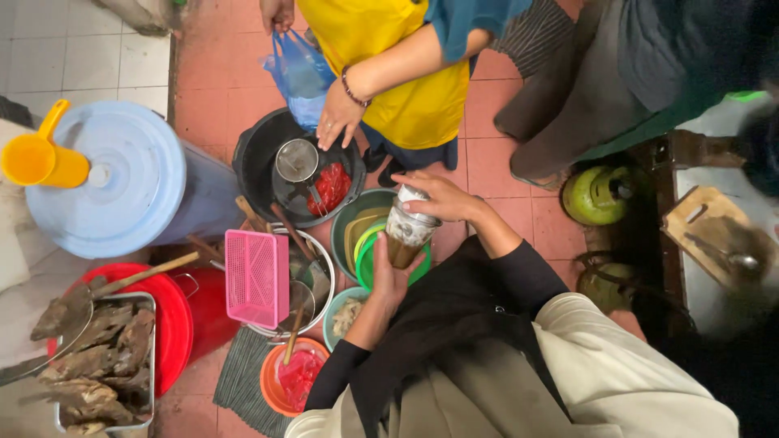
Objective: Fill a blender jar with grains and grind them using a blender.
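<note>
My left hand grips a clear plastic cup of brown liquid from below and behind. My right hand rests on the cup's white-covered top, fingers curled over it. The cup hangs above stacked green and yellow bowls on the floor. A small teal bowl with pale food sits under my left forearm.
A person in a yellow apron stands opposite, one hand over a black bucket holding a strainer and red pieces, a blue bag beside. Around: blue barrel lid with yellow scoop, pink basket, orange bowl, metal tray, green gas cylinders.
</note>
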